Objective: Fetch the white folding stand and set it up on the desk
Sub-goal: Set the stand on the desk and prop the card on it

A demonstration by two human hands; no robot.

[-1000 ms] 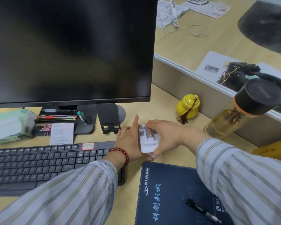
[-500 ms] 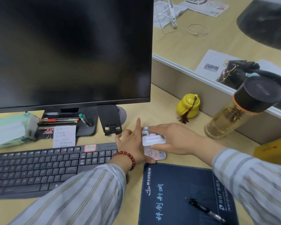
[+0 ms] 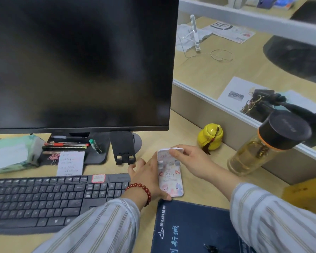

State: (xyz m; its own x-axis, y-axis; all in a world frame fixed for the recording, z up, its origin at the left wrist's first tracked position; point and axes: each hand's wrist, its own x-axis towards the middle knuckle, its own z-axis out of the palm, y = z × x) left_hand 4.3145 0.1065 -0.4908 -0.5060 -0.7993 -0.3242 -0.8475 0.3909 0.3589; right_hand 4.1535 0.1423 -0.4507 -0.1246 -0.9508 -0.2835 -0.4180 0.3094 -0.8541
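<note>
The white folding stand [image 3: 170, 177] lies on the wooden desk [image 3: 188, 130] between the keyboard and the yellow jar, its upper panel opened out to show a pastel cartoon print. My left hand [image 3: 146, 177], with a red bead bracelet at the wrist, holds the stand's left edge and bottom corner. My right hand [image 3: 192, 161] pinches the stand's white top edge with thumb and fingers.
A large dark monitor [image 3: 80, 61] stands behind. A black phone stand [image 3: 123, 147] sits on its base. The black keyboard [image 3: 49, 199] is at left, a navy mat [image 3: 190, 229] in front, a yellow jar [image 3: 210, 136] and a tea bottle [image 3: 263, 143] at right.
The stand went from folded and bunched between my hands to opened out flat, its printed face now showing. My right hand moved up to its top edge.
</note>
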